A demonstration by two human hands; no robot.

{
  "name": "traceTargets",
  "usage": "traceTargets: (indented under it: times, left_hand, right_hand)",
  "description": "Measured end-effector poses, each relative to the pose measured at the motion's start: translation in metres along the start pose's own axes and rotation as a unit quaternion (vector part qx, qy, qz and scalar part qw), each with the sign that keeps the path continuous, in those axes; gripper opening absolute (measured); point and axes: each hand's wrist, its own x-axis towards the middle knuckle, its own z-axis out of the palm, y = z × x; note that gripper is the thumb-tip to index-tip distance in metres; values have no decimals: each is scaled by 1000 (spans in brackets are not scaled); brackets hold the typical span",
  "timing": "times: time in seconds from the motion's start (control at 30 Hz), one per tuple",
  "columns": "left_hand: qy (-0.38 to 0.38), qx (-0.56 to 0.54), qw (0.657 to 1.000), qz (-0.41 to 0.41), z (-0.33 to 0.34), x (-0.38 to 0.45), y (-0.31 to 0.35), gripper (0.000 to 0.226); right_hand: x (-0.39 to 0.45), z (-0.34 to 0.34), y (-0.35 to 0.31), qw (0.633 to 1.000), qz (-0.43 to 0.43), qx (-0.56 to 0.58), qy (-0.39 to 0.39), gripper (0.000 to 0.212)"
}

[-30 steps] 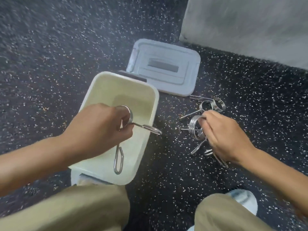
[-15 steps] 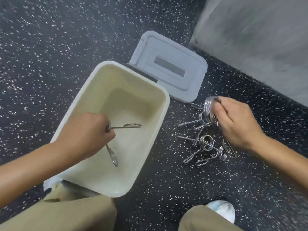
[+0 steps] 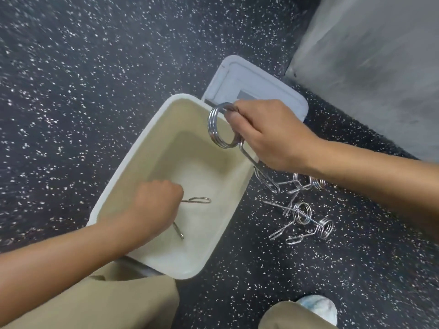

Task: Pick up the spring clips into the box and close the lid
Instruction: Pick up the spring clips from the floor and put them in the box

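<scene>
Right hand [image 3: 268, 136] has carried 1 clip [image 3: 222, 125], gripped, from the floor pile [image 3: 301, 210] at 3 o'clock over the box [image 3: 133, 162]; left hand [image 3: 154, 205] holds another inside.

We list a box [image 3: 123, 179] with white rim and beige interior, a pale grey-white lid [image 3: 259, 86] at its 1 o'clock, and bright silver spring clips [image 3: 306, 210] at its 3 o'clock. The floor [image 3: 95, 67] is black, speckled white; we note khaki trousers [image 3: 107, 302] at 6 o'clock and a grey wall [image 3: 380, 55] at 1 o'clock.
</scene>
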Motion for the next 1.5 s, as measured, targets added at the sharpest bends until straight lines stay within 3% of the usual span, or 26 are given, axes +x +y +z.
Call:
traceTargets:
  times: [0.17,0.4,0.63,0.73,0.9,1.03,1.3,1.5]
  left_hand:
    - [-2,-5,1000,13,10,2,3,20]
    - [-18,-20,999,30,16,5,2,26]
    - [-9,-34,999,27,15,5,-2,26]
    - [9,-34,999,37,13,0,-5,22]
    - [40,-78,995,37,2,-17,-8,37]
    - [54,-117,991,37,-3,-28,-10,32]
    - [79,-126,989,17,-26,-31,-14,39]
    - [116,-147,982,14,-39,-31,-17,41]
  right_hand:
    - [27,22,-25,999,-26,-21,-21,34]
    - [53,71,-27,985,23,-94,-140,43]
    - [63,113,-31,972,60,-112,-197,27]
    - [68,129,-24,967,71,-144,-199,22]
    - [71,144,-14,964,79,-163,-193,19]
    - [71,143,-16,961,88,-181,-190,21]
    - [65,139,-24,946,33,-281,-158,26]
    - [47,97,-41,963,-16,-239,-125,18]
